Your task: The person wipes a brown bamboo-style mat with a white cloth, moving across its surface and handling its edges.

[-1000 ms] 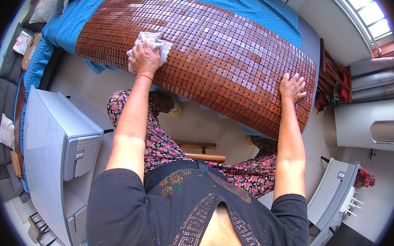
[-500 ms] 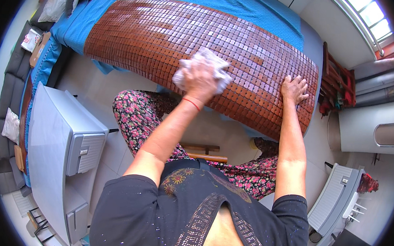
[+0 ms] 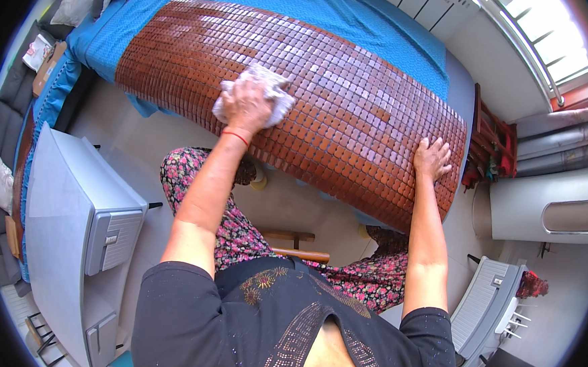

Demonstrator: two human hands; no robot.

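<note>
A long brown mat of small linked tiles lies across the blue-covered bed in front of me, its near edge along the bed's side. My left hand presses a crumpled whitish cloth onto the mat, left of its middle, with fingers bent over the cloth. A red string circles that wrist. Toward the mat's right end my right hand rests flat on the tiles, fingers spread, holding nothing. Both arms are stretched forward.
Blue bedding shows beyond the mat. A pale grey cabinet stands at left, beside a dark sofa. On the right are a folded reddish-brown wooden rack, a silver cylindrical appliance and another grey cabinet. A wooden stool bar shows between my legs.
My left hand has slid the cloth leftward and slightly away along the mat. My right hand keeps its place on the right end. The whole view has shifted a little.
</note>
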